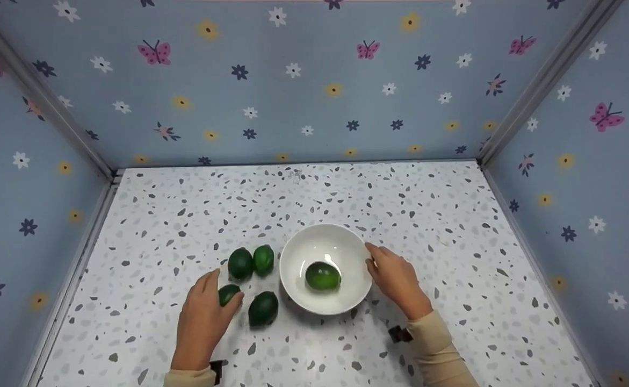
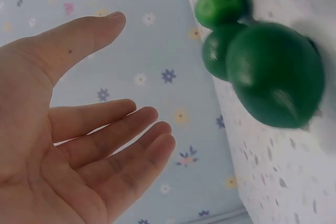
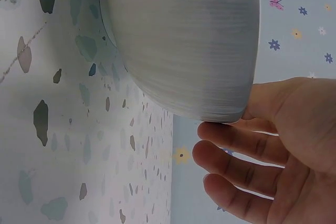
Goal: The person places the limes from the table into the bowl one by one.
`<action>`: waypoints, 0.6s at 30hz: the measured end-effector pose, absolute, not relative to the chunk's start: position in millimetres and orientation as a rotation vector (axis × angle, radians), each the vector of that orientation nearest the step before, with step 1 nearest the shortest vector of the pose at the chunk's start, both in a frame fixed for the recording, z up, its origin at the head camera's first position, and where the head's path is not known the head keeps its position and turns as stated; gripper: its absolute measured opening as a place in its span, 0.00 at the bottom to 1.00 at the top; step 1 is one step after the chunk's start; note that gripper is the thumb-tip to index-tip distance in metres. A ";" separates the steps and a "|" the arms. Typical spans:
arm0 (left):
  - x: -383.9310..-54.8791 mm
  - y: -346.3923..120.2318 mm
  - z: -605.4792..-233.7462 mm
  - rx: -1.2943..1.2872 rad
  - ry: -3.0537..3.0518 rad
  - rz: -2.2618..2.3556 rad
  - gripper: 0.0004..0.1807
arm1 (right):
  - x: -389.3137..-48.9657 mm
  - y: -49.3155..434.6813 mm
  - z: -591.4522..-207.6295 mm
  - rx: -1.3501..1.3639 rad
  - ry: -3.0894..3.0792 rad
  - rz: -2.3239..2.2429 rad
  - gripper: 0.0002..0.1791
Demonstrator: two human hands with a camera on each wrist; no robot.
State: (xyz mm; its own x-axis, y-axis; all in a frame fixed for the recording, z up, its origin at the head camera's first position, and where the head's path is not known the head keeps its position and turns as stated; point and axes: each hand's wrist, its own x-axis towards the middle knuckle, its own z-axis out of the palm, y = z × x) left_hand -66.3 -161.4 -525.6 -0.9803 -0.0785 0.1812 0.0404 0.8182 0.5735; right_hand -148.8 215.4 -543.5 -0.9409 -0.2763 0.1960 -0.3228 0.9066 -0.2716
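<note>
A white bowl (image 1: 298, 290) stands on the table with one green lime (image 1: 323, 276) inside. My right hand (image 1: 397, 277) pinches the bowl's right rim; in the right wrist view the thumb goes behind the bowl wall (image 3: 184, 40) and the other fingers (image 3: 241, 177) spread below it. My left hand (image 1: 204, 314) hovers over a lime (image 1: 229, 294) left of the bowl, partly hiding it. In the left wrist view its thumb and fingers are apart with nothing between them, beside a large lime (image 2: 275, 74). More limes lie close by: two touching (image 1: 240, 264) and one nearer me (image 1: 264, 309).
The speckled white table (image 1: 303, 193) is bounded by a blue flowered panel (image 1: 303, 97) at the back, with similar panels on the left and right. Grey metal strips (image 1: 550, 70) run along the corners.
</note>
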 end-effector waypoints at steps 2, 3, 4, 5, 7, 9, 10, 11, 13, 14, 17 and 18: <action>-62.9 -166.6 -528.7 0.080 -2.838 -0.894 0.39 | -148.2 215.3 -543.9 0.467 -2.903 0.454 0.21; -61.5 -168.7 -530.4 0.098 -2.855 -0.894 0.40 | -148.0 215.3 -544.2 0.471 -2.891 0.451 0.21; -60.5 -170.5 -532.6 0.114 -2.873 -0.893 0.41 | -147.8 215.3 -544.5 0.475 -2.880 0.446 0.21; -60.0 -172.2 -535.3 0.129 -2.891 -0.892 0.42 | -147.5 215.4 -544.7 0.479 -2.870 0.439 0.21; -59.0 -174.7 -541.5 0.164 -2.930 -0.897 0.43 | -147.1 215.2 -545.3 0.486 -2.856 0.430 0.21; -58.7 -176.2 -548.9 0.216 -2.977 -0.918 0.43 | -146.8 214.9 -545.7 0.490 -2.857 0.423 0.21; -59.5 -176.2 -552.6 0.248 -3.005 -0.934 0.43 | -146.8 215.0 -545.6 0.488 -2.862 0.424 0.21; -60.3 -176.1 -556.3 0.282 -3.031 -0.949 0.43 | -146.9 215.0 -545.5 0.485 -2.868 0.426 0.21; -61.9 -175.3 -563.1 0.345 -3.073 -0.975 0.43 | -147.2 215.0 -545.1 0.480 -2.878 0.431 0.21; -62.4 -175.0 -566.2 0.364 -3.084 -0.981 0.43 | -147.2 214.9 -544.8 0.478 -2.883 0.432 0.21; -63.9 -174.4 -572.9 0.381 -3.088 -0.994 0.42 | -147.3 214.8 -543.9 0.474 -2.891 0.444 0.21; -64.2 -174.5 -574.4 0.377 -3.083 -0.999 0.42 | -147.2 214.9 -543.9 0.475 -2.891 0.446 0.21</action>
